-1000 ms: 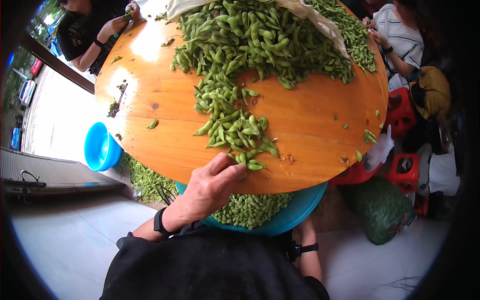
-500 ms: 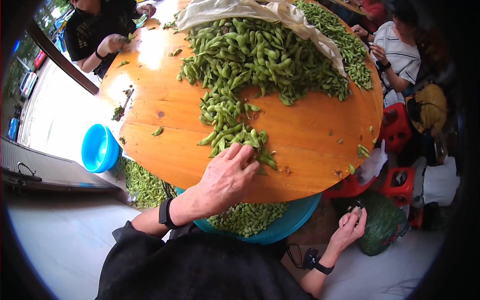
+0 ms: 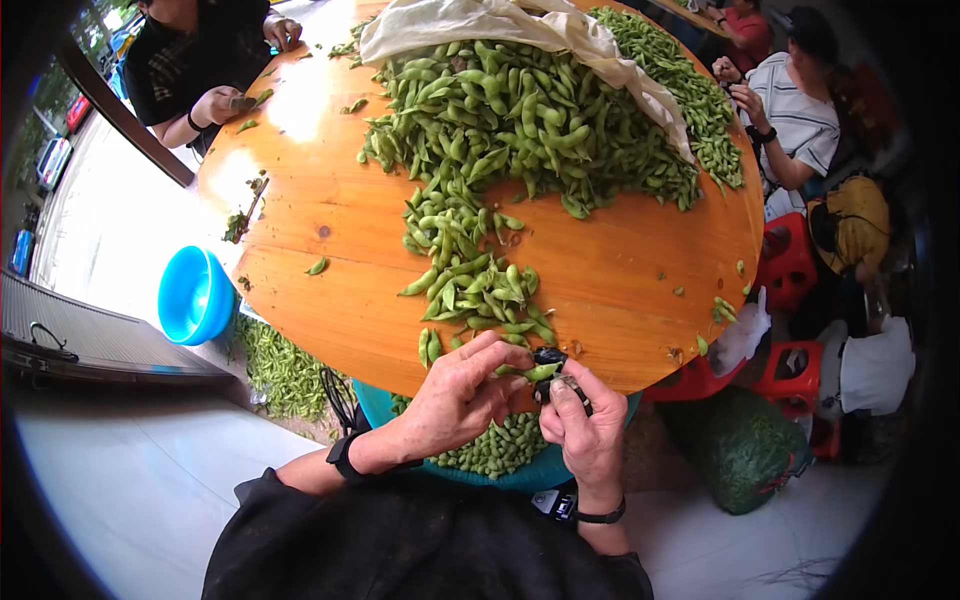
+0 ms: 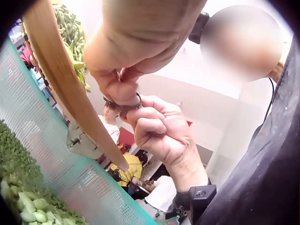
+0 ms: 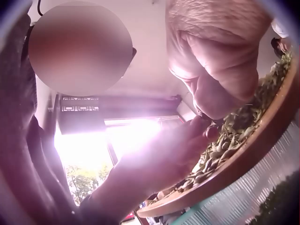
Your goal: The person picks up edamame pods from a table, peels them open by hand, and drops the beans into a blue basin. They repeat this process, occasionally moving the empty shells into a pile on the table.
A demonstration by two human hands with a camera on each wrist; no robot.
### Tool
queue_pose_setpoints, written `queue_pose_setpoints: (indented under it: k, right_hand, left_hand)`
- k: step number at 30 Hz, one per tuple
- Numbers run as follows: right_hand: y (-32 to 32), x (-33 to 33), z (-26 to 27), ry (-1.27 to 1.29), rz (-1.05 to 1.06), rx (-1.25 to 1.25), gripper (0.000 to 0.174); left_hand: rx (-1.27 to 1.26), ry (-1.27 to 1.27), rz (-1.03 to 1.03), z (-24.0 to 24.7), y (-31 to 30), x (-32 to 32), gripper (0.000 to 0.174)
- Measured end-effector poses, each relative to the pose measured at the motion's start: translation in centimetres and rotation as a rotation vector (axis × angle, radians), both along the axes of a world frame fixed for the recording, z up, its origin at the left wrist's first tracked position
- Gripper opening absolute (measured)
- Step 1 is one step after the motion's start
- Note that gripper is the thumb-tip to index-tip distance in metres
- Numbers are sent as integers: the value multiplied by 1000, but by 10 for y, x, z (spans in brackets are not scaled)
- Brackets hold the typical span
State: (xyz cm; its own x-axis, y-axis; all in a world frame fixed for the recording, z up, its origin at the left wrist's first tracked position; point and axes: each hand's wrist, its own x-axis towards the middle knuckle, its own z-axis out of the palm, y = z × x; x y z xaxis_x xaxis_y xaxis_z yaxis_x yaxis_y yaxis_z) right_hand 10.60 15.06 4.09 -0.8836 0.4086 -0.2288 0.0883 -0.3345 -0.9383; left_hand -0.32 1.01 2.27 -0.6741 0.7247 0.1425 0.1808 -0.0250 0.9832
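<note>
Over the near table edge, my left hand (image 3: 455,393) pinches a green soybean pod (image 3: 541,372) by one end. My right hand (image 3: 585,430) meets it from the right, fingers curled. A small black tool (image 3: 548,356) with a ring-like part sits at the right fingertips, against the pod's other end; its exact kind cannot be made out. Both wrist views show the fingertips of the two hands together, with the pod hidden behind them. Loose pods (image 3: 490,285) trail from a big heap (image 3: 520,120) down to my left hand. Below is a teal basket (image 3: 545,470) of shelled beans (image 3: 495,447).
A pale cloth (image 3: 470,28) lies over the heap on the round wooden table (image 3: 640,270). Two people sit across at left and right. A blue basin (image 3: 195,295) stands left, with pods on the floor beside it; red stools (image 3: 790,260) and a green sack (image 3: 735,450) stand right.
My right hand has come from beside the basket, out at the right, to the left hand. The left hand has drawn a pod from the pile back to the table edge.
</note>
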Motion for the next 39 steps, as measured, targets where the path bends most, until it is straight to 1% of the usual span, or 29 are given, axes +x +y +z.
queue_pose_setpoints:
  k: [2, 5, 7, 11, 13, 14, 16, 20, 22, 23, 25, 26, 27, 28, 29, 30, 31, 32, 33, 34, 35, 36, 37, 38, 39]
  right_hand:
    - [1, 3, -3, 44, 6, -104, 28]
    - [4, 4, -2, 47, 18, -167, 28]
    - [5, 5, -3, 45, 46, -181, 28]
    - [4, 4, -6, 41, 74, -236, 28]
    - [5, 3, -6, 41, 86, -232, 28]
    - [6, 3, -6, 40, 99, -228, 28]
    - [7, 3, -7, 51, 99, -251, 28]
    - [7, 0, -9, 34, 75, -281, 27]
    - [8, 0, -12, 20, 72, -295, 26]
    - [8, 0, -15, 7, 70, -308, 26]
    - [10, 2, -20, 41, 69, -310, 25]
    - [12, 3, -21, 75, 67, -310, 25]
    - [12, 5, -21, 75, 67, -311, 25]
    - [13, 6, -20, 130, 70, -293, 26]
    - [13, 8, -20, 186, 74, -275, 28]
    - [17, 11, -25, 273, 129, -375, 31]
    - [20, 14, -26, 274, 130, -375, 31]
    - [23, 15, -24, 279, 186, -386, 32]
    - [25, 17, -20, 286, 242, -396, 34]
    - [29, 19, -15, 217, 244, -392, 31]
    - [30, 19, -9, 217, 242, -393, 31]
    - [32, 18, -1, 140, 248, -223, 27]
    - [33, 17, 6, 62, 253, -53, 24]
    - [29, 16, 10, -37, 200, 115, 18]
    - [26, 14, 12, -36, 200, 117, 18]
  left_hand:
    - [-28, -33, -5, -2, -2, -1, 18]
    - [15, 24, 32, -5, -1, -3, 17]
    - [125, -476, 48, 2, 1, 3, 16]
    - [108, -477, 13, -3, 5, 9, 13]
    - [137, -314, 86, -6, 8, 10, 14]
    - [137, -314, 86, -6, 9, 11, 14]
    - [146, -27, 175, -5, 13, 13, 13]
    - [149, 26, 198, -8, 16, 14, 12]
    - [80, 119, 218, -4, 15, 14, 11]
    - [79, 118, 217, -6, 15, 14, 11]
    - [113, 254, 187, -11, 14, 14, 17]
    - [112, 254, 186, -8, 13, 15, 17]
    - [190, -228, 97, -2, 12, 16, 20]
    - [261, -709, 3, 1, 10, 15, 22]
    - [259, -709, 4, -2, 7, 12, 22]
    - [370, -976, -188, -9, 5, 6, 24]
    - [480, -1237, -388, -14, 4, 1, 26]
    - [516, -1343, -495, -16, 4, -1, 21]
    - [515, -1341, -494, -14, 4, -1, 21]
    - [436, -1236, -448, -9, 4, 1, 20]
    - [359, -1131, -403, -4, 5, 3, 19]
    - [256, -957, -326, 3, 7, 5, 24]
    - [257, -957, -328, 3, 9, 6, 24]
    - [129, -582, -270, 1, 11, 7, 30]
    - [2, -206, -207, 1, 12, 7, 36]
